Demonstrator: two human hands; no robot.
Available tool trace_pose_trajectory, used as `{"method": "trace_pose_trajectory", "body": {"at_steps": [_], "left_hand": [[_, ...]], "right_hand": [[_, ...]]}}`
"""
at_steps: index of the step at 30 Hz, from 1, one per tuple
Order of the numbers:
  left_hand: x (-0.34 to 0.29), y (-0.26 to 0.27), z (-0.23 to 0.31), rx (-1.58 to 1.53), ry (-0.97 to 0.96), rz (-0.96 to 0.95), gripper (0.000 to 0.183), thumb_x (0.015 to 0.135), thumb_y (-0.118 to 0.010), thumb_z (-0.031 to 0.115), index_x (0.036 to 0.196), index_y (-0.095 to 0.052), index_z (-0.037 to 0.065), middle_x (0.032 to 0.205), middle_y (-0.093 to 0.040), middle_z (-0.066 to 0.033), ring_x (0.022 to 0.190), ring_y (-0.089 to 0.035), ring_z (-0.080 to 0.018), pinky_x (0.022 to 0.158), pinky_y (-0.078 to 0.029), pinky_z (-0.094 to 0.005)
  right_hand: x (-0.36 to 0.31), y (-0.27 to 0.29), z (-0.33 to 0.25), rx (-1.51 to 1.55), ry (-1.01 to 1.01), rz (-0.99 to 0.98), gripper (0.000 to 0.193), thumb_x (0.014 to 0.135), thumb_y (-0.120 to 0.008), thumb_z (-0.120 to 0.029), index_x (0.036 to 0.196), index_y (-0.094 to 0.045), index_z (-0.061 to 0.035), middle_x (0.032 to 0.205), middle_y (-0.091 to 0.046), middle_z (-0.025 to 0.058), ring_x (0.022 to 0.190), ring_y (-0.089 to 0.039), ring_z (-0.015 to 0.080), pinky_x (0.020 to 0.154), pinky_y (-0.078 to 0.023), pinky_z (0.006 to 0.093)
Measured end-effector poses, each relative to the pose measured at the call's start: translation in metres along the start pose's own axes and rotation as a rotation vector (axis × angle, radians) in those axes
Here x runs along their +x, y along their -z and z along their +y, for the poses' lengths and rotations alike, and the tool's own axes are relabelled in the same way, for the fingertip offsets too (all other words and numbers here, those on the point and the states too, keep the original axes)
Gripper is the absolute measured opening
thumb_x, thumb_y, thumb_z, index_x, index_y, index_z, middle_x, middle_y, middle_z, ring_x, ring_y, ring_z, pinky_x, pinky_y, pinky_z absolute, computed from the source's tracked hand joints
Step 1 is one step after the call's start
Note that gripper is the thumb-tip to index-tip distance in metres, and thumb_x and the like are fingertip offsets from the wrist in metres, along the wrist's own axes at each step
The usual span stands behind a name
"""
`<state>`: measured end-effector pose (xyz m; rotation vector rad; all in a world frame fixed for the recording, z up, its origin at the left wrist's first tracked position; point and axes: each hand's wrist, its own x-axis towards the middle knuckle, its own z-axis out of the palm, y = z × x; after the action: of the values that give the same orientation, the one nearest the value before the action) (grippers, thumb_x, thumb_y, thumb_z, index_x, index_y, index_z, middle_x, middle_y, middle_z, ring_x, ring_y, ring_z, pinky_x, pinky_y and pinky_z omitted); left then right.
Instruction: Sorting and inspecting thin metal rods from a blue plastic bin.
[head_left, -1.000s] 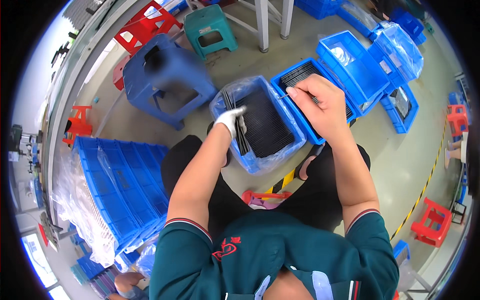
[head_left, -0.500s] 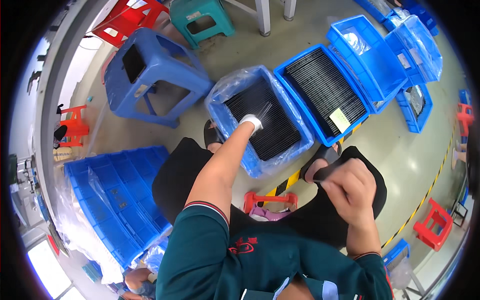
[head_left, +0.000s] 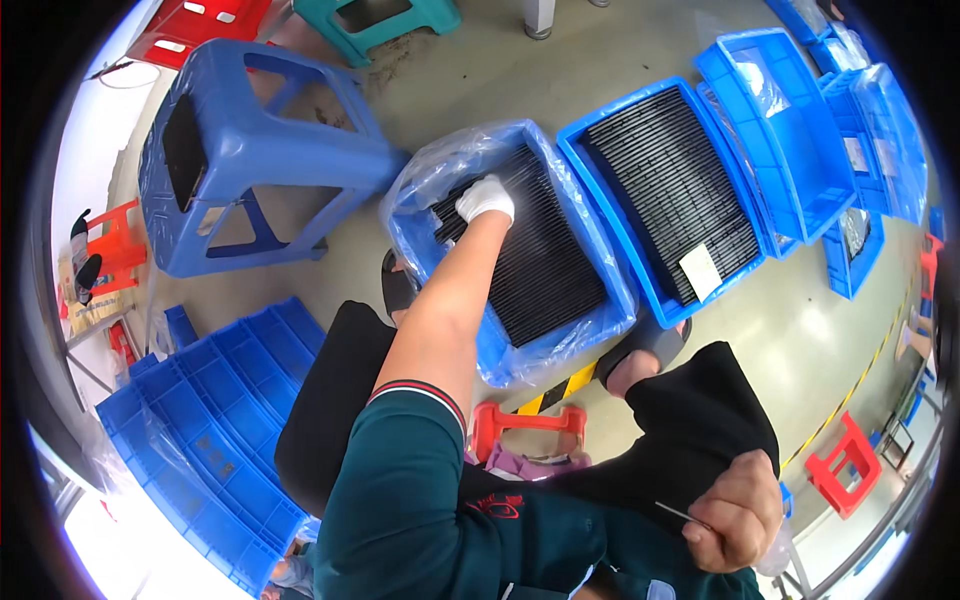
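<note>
My left hand (head_left: 487, 200), in a white glove, reaches into a blue bin (head_left: 622, 292) lined with clear plastic. It touches the upper left part of the thin black strips (head_left: 545, 265) packed side by side there. Its fingertips are hidden below the glove, so I cannot see whether they grip a strip. Over my right thigh, my bare right hand (head_left: 738, 515) is closed. A thin, pale, pointed rod (head_left: 682, 515), metal-looking, sticks out of its fingers toward the left; its exact kind does not show.
Right of the lined bin stands another blue bin (head_left: 652, 305) of black strips, bearing a pale note (head_left: 700, 272). Stacked blue bins (head_left: 790, 130) lie beyond. A blue stool (head_left: 290, 160) is at left, above blue crates (head_left: 215, 430). A low red stool (head_left: 530, 425) sits between my legs.
My left hand has moved up and left within the lined bin. My right hand has come down and back toward my body, and the rod in it now shows. The whole view has shifted.
</note>
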<state>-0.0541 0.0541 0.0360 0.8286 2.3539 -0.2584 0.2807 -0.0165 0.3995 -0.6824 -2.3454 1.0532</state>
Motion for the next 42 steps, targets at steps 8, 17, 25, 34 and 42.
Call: {"method": "trace_pose_trajectory", "body": {"at_steps": [8,17,25,34,42], "left_hand": [[0.016,-0.023,-0.006,0.039,-0.158,0.254,0.024,0.092,-0.042,0.017,0.103,-0.063,0.012,0.104,-0.067,-0.0137,0.101,-0.063,-0.03,0.084,-0.047,-0.0452],[0.012,-0.047,-0.018,0.258,-0.352,0.514,0.02,0.089,-0.047,0.017,0.104,-0.059,0.012,0.101,-0.061,-0.0091,0.094,-0.06,-0.0263,0.073,-0.049,-0.0446],[-0.029,-0.075,-0.043,0.131,-0.328,0.473,0.04,0.085,-0.057,0.023,0.123,-0.049,0.014,0.096,-0.059,-0.0091,0.083,-0.062,-0.0263,0.068,-0.051,-0.0412],[-0.015,-0.062,-0.046,0.185,-0.366,0.467,0.018,0.09,-0.046,0.017,0.104,-0.056,0.014,0.09,-0.058,-0.0096,0.082,-0.063,-0.0262,0.068,-0.052,-0.0401],[0.002,-0.044,-0.037,0.051,-0.337,0.42,0.018,0.084,-0.051,0.014,0.098,-0.06,0.008,0.094,-0.061,-0.0138,0.085,-0.064,-0.0293,0.071,-0.053,-0.0411]], "right_hand": [[0.016,-0.007,0.005,0.014,-0.027,-0.041,0.017,0.077,-0.066,-0.017,0.073,-0.058,-0.0029,0.066,-0.053,0.0075,0.055,-0.049,0.0198,0.051,-0.035,0.0329],[0.029,-0.009,-0.002,0.053,-0.036,-0.145,0.017,0.07,-0.07,-0.004,0.082,-0.059,0.0024,0.071,-0.06,0.0128,0.057,-0.055,0.0258,0.054,-0.043,0.0376],[0.011,-0.019,-0.002,-0.042,-0.094,-0.028,0.017,0.076,-0.072,-0.021,0.074,-0.063,-0.0071,0.066,-0.057,0.0056,0.056,-0.054,0.0181,0.052,-0.038,0.0312],[0.011,-0.018,-0.003,-0.042,-0.104,-0.065,0.018,0.073,-0.074,-0.021,0.076,-0.064,-0.0068,0.067,-0.058,0.0061,0.057,-0.055,0.0187,0.053,-0.038,0.0318],[0.007,-0.016,-0.006,-0.031,-0.117,-0.046,0.018,0.071,-0.076,-0.021,0.078,-0.066,-0.0075,0.07,-0.06,0.0055,0.059,-0.056,0.0184,0.054,-0.039,0.0315]]}}
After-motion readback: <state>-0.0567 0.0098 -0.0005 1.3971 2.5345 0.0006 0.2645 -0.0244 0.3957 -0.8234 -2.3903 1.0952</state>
